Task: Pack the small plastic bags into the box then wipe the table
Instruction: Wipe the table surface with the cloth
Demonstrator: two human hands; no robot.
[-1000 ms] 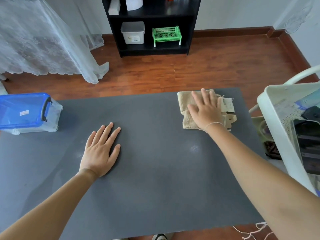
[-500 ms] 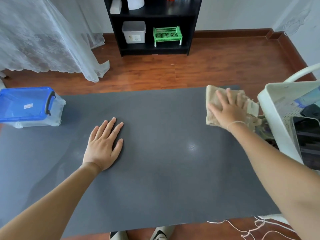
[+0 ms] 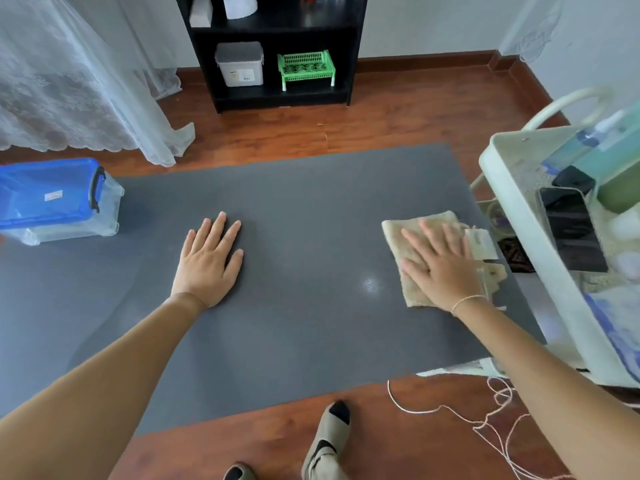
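Observation:
A beige cloth (image 3: 396,233) lies on the dark grey table (image 3: 294,202) near its right edge. My right hand (image 3: 440,268) is spread flat on top of the cloth and presses it onto the table. Left of the middle, my left hand (image 3: 207,265) rests palm down on the bare table with fingers apart and nothing in it. The clear box with its blue lid (image 3: 52,199) closed stands at the table's far left. No small plastic bags are in sight.
A white cart (image 3: 512,202) with a phone (image 3: 571,230) and bottles stands tight against the table's right side. Behind the table are a black shelf (image 3: 277,95) with a green basket (image 3: 306,69) and a lace curtain (image 3: 69,81). White string (image 3: 485,417) and my foot (image 3: 325,441) are on the floor.
My right hand slid the cloth right to the table's far right corner, then pulled it back toward me along the right edge. My left hand stayed flat in place.

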